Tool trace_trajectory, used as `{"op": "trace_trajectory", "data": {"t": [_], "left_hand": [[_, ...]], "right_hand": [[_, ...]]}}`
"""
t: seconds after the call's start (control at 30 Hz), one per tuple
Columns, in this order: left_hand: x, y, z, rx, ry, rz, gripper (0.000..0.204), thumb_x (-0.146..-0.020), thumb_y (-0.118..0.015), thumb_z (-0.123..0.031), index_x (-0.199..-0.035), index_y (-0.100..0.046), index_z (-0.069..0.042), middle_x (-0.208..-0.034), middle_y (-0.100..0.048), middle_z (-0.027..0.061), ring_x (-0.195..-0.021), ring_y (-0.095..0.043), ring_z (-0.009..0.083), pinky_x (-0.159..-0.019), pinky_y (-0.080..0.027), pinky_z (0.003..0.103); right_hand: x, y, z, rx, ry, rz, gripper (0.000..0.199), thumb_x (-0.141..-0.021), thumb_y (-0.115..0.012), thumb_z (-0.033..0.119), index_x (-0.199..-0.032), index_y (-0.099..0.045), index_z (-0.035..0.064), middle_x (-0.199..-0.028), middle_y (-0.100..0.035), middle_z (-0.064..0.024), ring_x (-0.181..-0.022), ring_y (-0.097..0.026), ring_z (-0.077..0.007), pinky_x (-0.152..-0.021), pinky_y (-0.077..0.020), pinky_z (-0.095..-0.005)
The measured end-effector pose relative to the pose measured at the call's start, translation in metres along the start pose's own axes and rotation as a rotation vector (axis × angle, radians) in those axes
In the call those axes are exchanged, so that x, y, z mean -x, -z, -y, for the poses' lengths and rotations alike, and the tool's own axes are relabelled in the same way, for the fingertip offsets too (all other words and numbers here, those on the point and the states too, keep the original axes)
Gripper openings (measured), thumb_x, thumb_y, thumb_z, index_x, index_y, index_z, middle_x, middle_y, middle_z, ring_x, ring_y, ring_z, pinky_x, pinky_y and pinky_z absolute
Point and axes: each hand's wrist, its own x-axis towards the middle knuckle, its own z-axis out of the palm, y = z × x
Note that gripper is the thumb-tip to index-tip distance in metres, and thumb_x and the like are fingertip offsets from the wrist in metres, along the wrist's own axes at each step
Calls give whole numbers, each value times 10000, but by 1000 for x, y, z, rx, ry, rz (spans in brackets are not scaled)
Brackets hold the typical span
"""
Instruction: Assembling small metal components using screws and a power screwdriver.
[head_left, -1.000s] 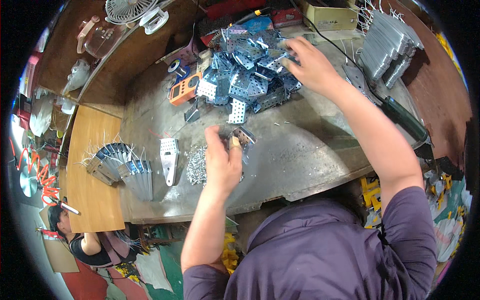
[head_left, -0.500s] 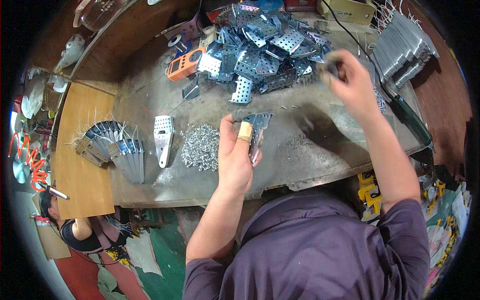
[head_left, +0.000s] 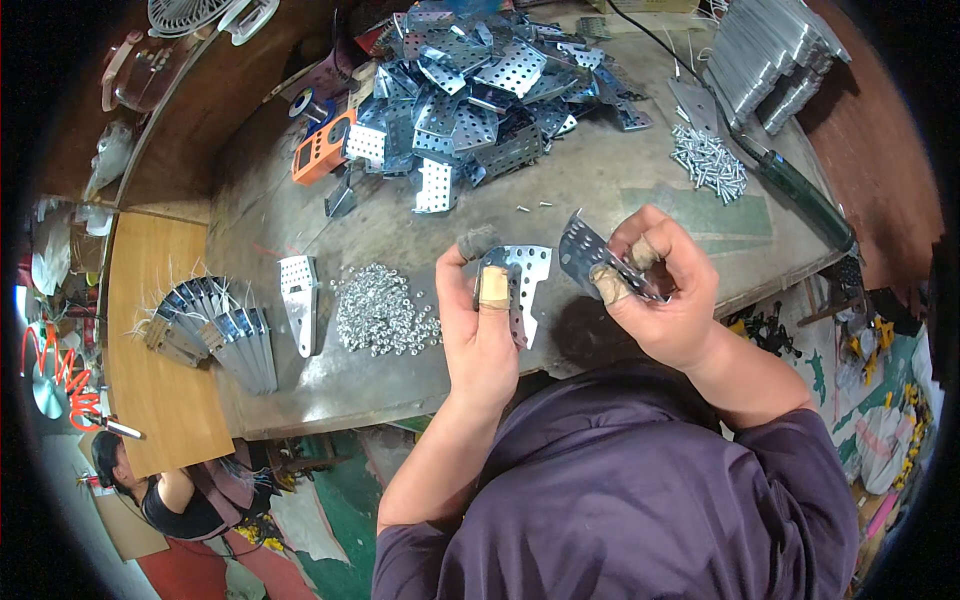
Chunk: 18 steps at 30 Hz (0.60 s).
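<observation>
- A bent, perforated metal plate point(head_left: 535, 272) is held by the left hand point(head_left: 480, 335) over the near part of the bench point(head_left: 420, 235); the fingers are closed around it, and the thumb, wrapped in yellow tape, is laid across it.
- A second perforated plate point(head_left: 583, 247), darker in appearance, is pinched at a tilt between the thumb and fingers of the right hand point(head_left: 680, 305); tan wrappings are worn on two of these digits. The two plates are held near each other but apart.
- Beyond the hands, similar plates are piled in a loose heap point(head_left: 470, 130).
- To the left of the left hand, small shiny nuts point(head_left: 378, 310) are spread in a mound, with a tapered metal piece point(head_left: 298, 305) placed beside them.
- Farther left, wired metal strips point(head_left: 245, 340) are fanned out.
- An orange meter point(head_left: 322, 150) is set against the heap's left side.
- At the right, screws point(head_left: 708, 162) are gathered near a dark green cylindrical handle point(head_left: 805, 197).
</observation>
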Motion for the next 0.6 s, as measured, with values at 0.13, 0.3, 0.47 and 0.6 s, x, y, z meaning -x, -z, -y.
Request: {"op": "trace_trajectory", "data": {"t": [0.13,0.3,0.47,0.6], "left_hand": [[2,-2,8,-19,-85,-27,270,-954,-448,-142,-1203,-366,-78,-890,-559,27,-566,-469,40,-438,-352,172],[6,-5,3,-106,-153,-10,303,-959,-426,-127,-1226,-310,-43,-931,-553,45,-689,-523,51,-558,-425,170],[6,-8,13,-377,-452,-55,338,-954,-416,-101,-1241,-253,-25,-1073,-486,102,-919,-504,110,-777,-432,231],[10,-8,5,-175,-201,-1,392,-937,-452,-98,-1217,-201,12,-1079,-487,156,-973,-499,186,-868,-390,307]], "right_hand": [[-1,-5,0,192,153,-29,275,-626,-689,-45,-702,-440,41,-771,-530,-115,-646,-537,-181,-568,-426,-258],[-1,-7,-10,236,333,19,295,-586,-709,-20,-730,-459,38,-778,-530,-149,-654,-545,-248,-578,-450,-287],[-1,-12,-7,239,342,33,294,-592,-716,0,-756,-474,29,-796,-538,-164,-670,-554,-266,-588,-457,-296],[0,-11,-10,259,336,25,294,-596,-721,10,-756,-474,26,-793,-534,-162,-672,-556,-275,-584,-461,-303]]}}
